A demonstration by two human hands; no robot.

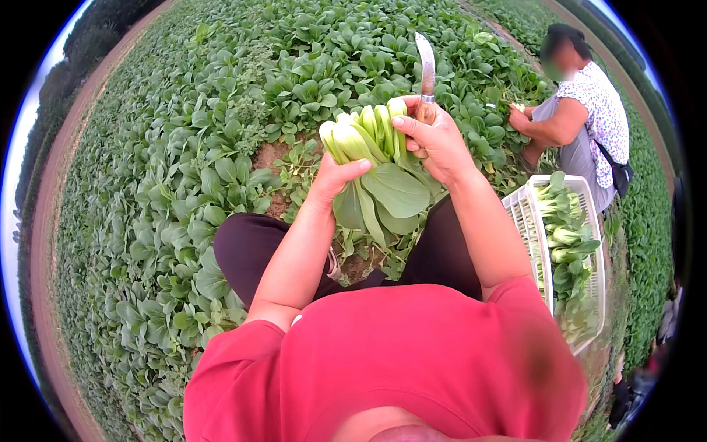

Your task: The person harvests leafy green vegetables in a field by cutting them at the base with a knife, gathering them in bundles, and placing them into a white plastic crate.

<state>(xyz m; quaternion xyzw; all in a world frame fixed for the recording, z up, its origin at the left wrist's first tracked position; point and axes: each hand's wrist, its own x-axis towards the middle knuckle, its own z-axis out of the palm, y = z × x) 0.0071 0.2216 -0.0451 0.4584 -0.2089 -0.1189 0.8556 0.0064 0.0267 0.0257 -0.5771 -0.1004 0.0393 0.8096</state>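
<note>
A bunch of several cut bok choy heads is held between both hands above my knees, pale stem bases up and green leaves hanging down. My left hand grips the bunch from its left side, the thumb lying across the stems. My right hand closes around its right side, thumb against the stems. That same hand also holds a knife by its wooden handle, with the curved metal blade pointing up and away from the bunch. Parts of the fingers behind the stems are hidden.
A white plastic crate holding cut bok choy stands at my right. Beyond it a co-worker squats among the plants. Growing bok choy covers the ground ahead and to the left, with bare soil near my knees.
</note>
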